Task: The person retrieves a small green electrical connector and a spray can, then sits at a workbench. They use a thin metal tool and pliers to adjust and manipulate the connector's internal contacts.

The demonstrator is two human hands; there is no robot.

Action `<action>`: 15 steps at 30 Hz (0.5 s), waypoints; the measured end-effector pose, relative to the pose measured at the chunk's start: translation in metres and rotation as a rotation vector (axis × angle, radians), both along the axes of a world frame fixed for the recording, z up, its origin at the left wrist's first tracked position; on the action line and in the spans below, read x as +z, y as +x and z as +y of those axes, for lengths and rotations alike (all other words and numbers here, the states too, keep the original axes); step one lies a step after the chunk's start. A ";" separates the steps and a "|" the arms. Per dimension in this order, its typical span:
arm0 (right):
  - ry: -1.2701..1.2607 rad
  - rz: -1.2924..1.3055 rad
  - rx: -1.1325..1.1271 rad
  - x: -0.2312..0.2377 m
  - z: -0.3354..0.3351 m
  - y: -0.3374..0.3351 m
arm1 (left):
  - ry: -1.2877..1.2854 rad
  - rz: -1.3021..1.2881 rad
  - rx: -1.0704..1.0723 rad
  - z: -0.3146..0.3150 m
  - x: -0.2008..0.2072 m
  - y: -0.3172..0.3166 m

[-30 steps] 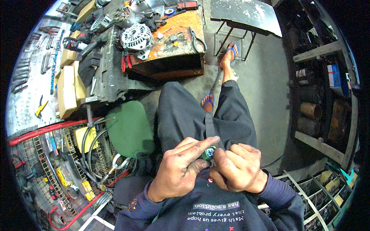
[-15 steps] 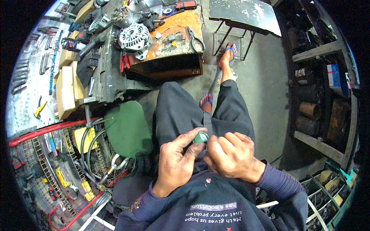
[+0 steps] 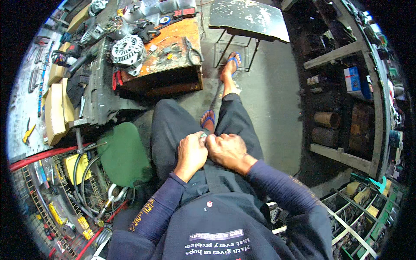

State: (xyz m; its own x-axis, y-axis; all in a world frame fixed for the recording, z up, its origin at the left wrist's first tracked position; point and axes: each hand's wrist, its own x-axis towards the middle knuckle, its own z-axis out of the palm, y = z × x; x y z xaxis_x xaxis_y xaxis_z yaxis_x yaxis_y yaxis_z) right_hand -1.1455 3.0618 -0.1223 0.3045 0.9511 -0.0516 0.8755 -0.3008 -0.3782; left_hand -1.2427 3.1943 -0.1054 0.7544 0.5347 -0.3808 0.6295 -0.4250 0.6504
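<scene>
Over my lap, my two hands meet knuckle to knuckle. My left hand [image 3: 192,152] is closed around a small round green-and-white item [image 3: 203,135]. Only a sliver of that item shows between thumb and fingers, so its kind cannot be made out. Pressed right up against it is my right hand [image 3: 227,149], its fingers curled in. Whatever the right fingers pinch, if anything, is hidden behind the knuckles. Dark trousers [image 3: 173,130] lie beneath both hands.
An orange, worn workbench [image 3: 173,47] ahead carries an alternator [image 3: 128,51] and pliers [image 3: 192,51]. A scuffed metal-topped table [image 3: 247,19] stands beyond my foot. Left of my knee is a green seat [image 3: 125,154]; shelves [image 3: 342,158] line the right side.
Both hands have moved forward, away from my body, and closer together. The green item, plainly seen before, is now mostly covered. The view has swung to the right.
</scene>
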 end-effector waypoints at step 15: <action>0.048 0.068 -0.245 0.029 -0.001 0.039 | -0.089 -0.302 -0.178 0.018 0.003 0.020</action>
State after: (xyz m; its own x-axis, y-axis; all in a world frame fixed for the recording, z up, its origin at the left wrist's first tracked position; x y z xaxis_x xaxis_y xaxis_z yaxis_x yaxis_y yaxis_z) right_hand -1.1064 3.0609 -0.0936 0.5236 0.8512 -0.0363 0.7508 -0.4811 -0.4525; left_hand -1.2231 3.2124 -0.1028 0.9183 0.3597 -0.1653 0.3243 -0.4440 0.8353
